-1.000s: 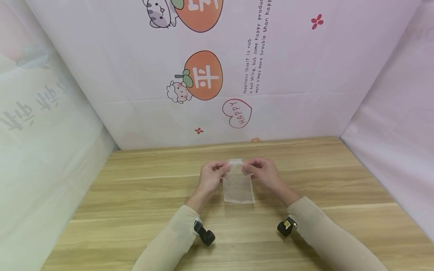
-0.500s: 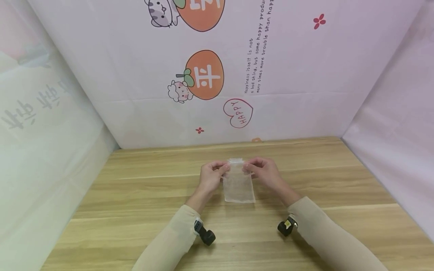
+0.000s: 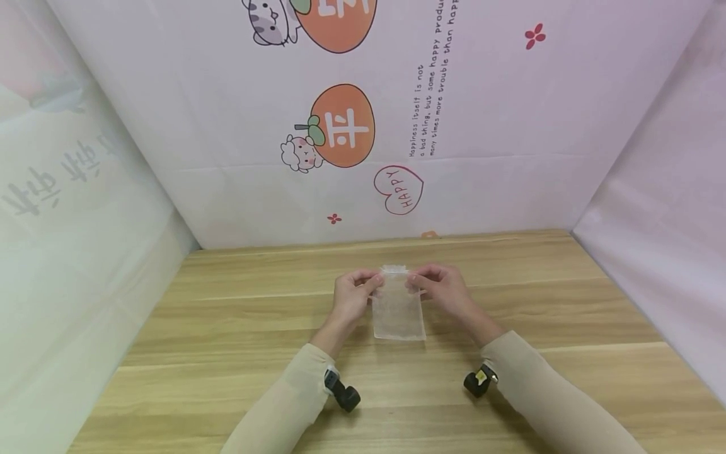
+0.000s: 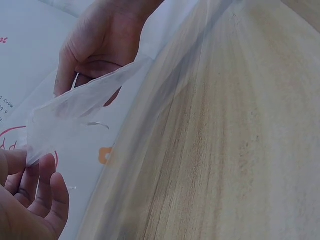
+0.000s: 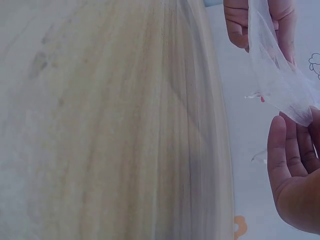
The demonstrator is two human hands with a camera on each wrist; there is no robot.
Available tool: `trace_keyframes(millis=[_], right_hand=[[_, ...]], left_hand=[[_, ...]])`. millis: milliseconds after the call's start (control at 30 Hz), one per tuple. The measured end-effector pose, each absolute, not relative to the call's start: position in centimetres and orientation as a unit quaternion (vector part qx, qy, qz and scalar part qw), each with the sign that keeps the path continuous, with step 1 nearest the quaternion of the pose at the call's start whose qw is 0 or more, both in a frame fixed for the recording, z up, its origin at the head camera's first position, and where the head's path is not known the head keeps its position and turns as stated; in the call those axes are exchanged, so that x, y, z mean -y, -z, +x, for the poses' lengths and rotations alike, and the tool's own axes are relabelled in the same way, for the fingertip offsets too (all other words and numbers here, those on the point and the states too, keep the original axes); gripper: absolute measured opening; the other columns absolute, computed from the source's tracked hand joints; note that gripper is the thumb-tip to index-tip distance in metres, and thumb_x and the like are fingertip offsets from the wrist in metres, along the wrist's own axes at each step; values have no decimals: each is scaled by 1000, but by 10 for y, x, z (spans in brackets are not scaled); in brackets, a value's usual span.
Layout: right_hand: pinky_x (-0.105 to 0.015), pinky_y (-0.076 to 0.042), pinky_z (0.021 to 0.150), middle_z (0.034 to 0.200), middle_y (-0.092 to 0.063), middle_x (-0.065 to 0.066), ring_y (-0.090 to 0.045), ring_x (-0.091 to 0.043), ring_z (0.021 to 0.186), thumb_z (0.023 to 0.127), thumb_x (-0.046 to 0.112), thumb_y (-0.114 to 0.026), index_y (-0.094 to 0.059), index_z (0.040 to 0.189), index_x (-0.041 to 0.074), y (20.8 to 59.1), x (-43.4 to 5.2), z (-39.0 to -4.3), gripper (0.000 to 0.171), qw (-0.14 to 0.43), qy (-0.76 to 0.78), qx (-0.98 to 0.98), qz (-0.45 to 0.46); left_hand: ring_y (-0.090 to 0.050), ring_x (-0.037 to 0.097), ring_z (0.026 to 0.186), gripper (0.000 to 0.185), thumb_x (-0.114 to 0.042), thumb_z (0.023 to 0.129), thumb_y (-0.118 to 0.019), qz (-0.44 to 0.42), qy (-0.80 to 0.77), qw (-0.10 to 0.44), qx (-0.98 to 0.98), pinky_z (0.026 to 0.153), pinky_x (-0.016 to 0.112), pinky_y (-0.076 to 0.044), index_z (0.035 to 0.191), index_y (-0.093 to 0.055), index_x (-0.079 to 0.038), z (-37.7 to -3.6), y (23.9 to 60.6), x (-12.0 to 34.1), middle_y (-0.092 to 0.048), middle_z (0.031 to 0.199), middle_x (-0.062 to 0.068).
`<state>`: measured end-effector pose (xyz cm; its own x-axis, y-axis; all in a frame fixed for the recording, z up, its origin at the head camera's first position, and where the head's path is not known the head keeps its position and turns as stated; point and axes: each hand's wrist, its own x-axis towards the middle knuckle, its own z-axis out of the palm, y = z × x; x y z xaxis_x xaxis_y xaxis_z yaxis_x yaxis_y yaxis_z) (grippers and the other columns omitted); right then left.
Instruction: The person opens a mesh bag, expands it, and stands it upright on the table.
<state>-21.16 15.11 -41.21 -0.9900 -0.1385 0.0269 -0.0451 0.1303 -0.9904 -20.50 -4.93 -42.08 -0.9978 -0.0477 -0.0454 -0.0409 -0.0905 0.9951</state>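
Both hands, left hand (image 3: 353, 295) and right hand (image 3: 439, 289), pinch the top corners of a sheer organza pouch (image 3: 398, 312) above the tabletop (image 3: 227, 328) (mouth apparently not yet opened, nothing inside).

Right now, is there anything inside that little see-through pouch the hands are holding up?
The mesh pouch looks flat and empty; table wood shows through it. The left hand and right hand pinch its top corners, covering those bits.

Soft, even light is filling the scene, casting faint shadows toward six o'clock on the desk (image 3: 227, 328). Head view edges are bending outward; both wrist views are looking hazy.
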Motion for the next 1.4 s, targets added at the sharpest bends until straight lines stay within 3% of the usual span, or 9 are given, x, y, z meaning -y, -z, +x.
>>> trace_keyframes(millis=[367, 867, 1267, 1400], right_hand=[[-37, -61, 72, 94, -73, -13, -69, -16, 80, 98, 9, -67, -65, 106, -11, 416, -152, -213, 22, 33, 672, -738, -60], [-39, -60, 75, 94, -73, -11, -69, -15, 81, 98, 10, -67, -66, 106, -9, 415, -152, -213, 20, 36, 682, -729, -44], [-42, -60, 78, 94, -73, -9, -68, -14, 82, 99, 8, -64, -66, 108, -10, 416, -153, -213, 20, 41, 691, -720, -43], [-39, -60, 79, 94, -73, -8, -68, -14, 82, 99, 10, -64, -66, 108, -9, 416, -151, -212, 21, 46, 702, -709, -38]], left_hand=[[-63, 11, 63, 13, -8, 92, -73, 53, 742, 2, 668, 58, 27, -53, 101, -73, 2, -203, 418, 51, -73, 85, 5], [-63, 11, 65, 21, -10, 95, -70, 59, 743, 0, 667, 57, 25, -53, 109, -70, 6, -204, 417, 52, -74, 97, 16], [-66, 11, 64, 15, -11, 93, -73, 60, 758, 4, 649, 60, 26, -55, 103, -73, 1, -203, 418, 53, -74, 88, 6], [-67, 13, 66, 14, -10, 93, -72, 65, 764, 0, 642, 63, 28, -57, 103, -73, 0, -202, 416, 53, -74, 92, 10]])
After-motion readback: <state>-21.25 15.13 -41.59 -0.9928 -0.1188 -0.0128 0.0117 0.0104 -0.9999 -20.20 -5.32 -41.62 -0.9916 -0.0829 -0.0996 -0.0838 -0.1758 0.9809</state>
